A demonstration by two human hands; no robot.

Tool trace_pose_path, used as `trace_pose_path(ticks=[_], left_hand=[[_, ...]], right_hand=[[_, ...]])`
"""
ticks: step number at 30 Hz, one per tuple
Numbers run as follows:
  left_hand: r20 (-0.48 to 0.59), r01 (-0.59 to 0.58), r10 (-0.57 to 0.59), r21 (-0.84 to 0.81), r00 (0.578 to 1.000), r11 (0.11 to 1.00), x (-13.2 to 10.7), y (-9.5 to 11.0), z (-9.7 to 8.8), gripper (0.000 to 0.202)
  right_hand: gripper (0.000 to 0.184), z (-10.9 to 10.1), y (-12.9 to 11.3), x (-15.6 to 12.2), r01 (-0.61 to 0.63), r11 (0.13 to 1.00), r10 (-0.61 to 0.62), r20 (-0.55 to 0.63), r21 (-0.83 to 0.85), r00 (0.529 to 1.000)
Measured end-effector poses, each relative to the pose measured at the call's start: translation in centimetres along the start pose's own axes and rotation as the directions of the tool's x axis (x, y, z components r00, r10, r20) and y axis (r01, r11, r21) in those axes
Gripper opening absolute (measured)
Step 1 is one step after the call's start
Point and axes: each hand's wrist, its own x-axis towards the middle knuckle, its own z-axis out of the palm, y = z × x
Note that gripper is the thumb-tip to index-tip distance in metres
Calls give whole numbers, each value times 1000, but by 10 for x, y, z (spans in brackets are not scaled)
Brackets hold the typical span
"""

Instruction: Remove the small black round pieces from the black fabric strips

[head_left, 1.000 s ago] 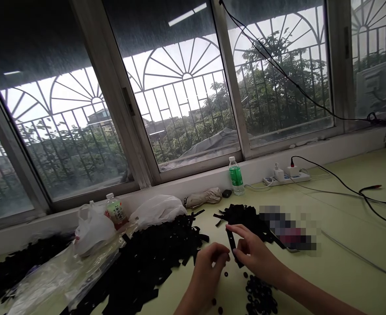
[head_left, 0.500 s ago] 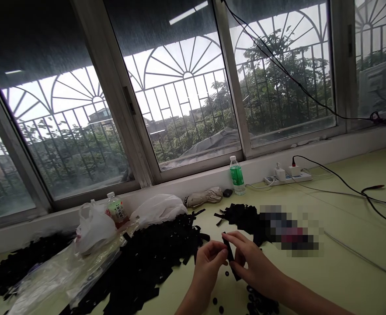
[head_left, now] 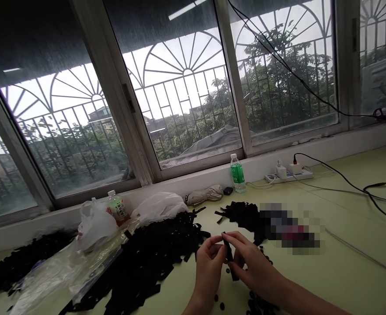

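A thin black strap (head_left: pixel 229 256) stands nearly upright between both hands, low in the middle of the view. My right hand (head_left: pixel 253 269) pinches it near the top with thumb and fingers. My left hand (head_left: pixel 209 267) is curled, its fingertips meeting the strap's upper end. Small black rings (head_left: pixel 256 302) lie on the green table (head_left: pixel 343 245) just below the hands. A large heap of black straps (head_left: pixel 153 258) spreads to the left. A smaller pile of black straps (head_left: pixel 241 214) sits behind the hands.
Along the window sill stand a green-labelled bottle (head_left: pixel 237 173), a folded umbrella (head_left: pixel 204 194), white plastic bags (head_left: pixel 96 225), a second bottle (head_left: pixel 116 208) and a power strip (head_left: pixel 289 174) with black cables (head_left: pixel 359 190). Clear plastic sheeting (head_left: pixel 55 275) lies at left.
My left hand has risen and closed in on the strap's top. The strap has been drawn closer and stands more upright. The view has tilted down a little.
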Motion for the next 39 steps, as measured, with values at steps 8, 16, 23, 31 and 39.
trace_pose_path(ticks=[8, 16, 23, 31, 39], left_hand=[[44, -3, 4, -19, 999, 1000, 4, -4, -2, 25], [-184, 9, -52, -229, 982, 973, 20, -4, -26, 23], [-189, 66, -155, -405, 970, 912, 28, -8, -33, 25], [-91, 101, -152, -417, 984, 903, 27, -12, -29, 24], [-18, 123, -141, -384, 990, 915, 26, -16, -31, 19]], right_hand=[[57, 0, -1, -1, 36, 999, -36, 17, -13, 999], [22, -3, -2, 3, 14, 968, 28, 164, -249, 986], [24, 5, 6, 4, 43, 888, 74, 234, -459, 969], [21, 1, 4, 7, -67, 887, 194, 237, -456, 952], [16, -10, -7, 3, -76, 899, 219, 292, -431, 931]])
